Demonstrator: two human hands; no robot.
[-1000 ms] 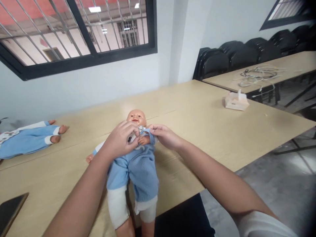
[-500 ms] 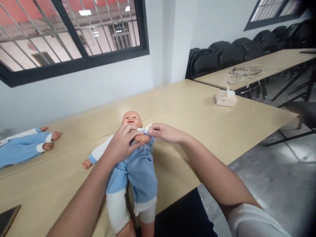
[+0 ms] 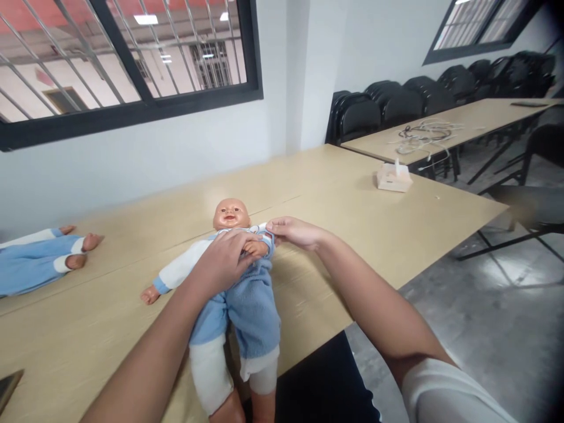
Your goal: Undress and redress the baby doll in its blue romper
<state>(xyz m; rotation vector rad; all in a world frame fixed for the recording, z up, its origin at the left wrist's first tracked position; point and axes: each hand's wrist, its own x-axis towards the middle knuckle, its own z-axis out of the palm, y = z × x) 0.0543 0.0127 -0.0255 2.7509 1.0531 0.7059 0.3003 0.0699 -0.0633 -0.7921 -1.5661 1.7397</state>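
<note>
A baby doll (image 3: 254, 317) in a blue and white outfit lies on its back, its head away from me and its legs over the near table edge. My left hand (image 3: 227, 255) rests over its chest, fingers curled around the doll's bent arm, whose small hand (image 3: 255, 248) shows beside my thumb. My right hand (image 3: 293, 232) pinches the blue-edged cuff of the sleeve (image 3: 269, 235) on that same arm. Stretched out to the left is the doll's other arm (image 3: 176, 275), in a white sleeve with a blue cuff. My left palm hides part of the chest.
A second doll (image 3: 35, 264) in similar clothes lies at the table's left. A tissue box (image 3: 393, 178) stands toward the right of the table (image 3: 343, 205). Behind it, a further table bears tangled cables (image 3: 425, 138). Folded black chairs (image 3: 359, 114) line the wall. A dark flat object (image 3: 7, 388) lies lower left.
My right hand has drawn the cuff slightly outward, and the cuff's blue edge shows more. My left hand stays at the doll's arm. The whole view has shifted a little.
</note>
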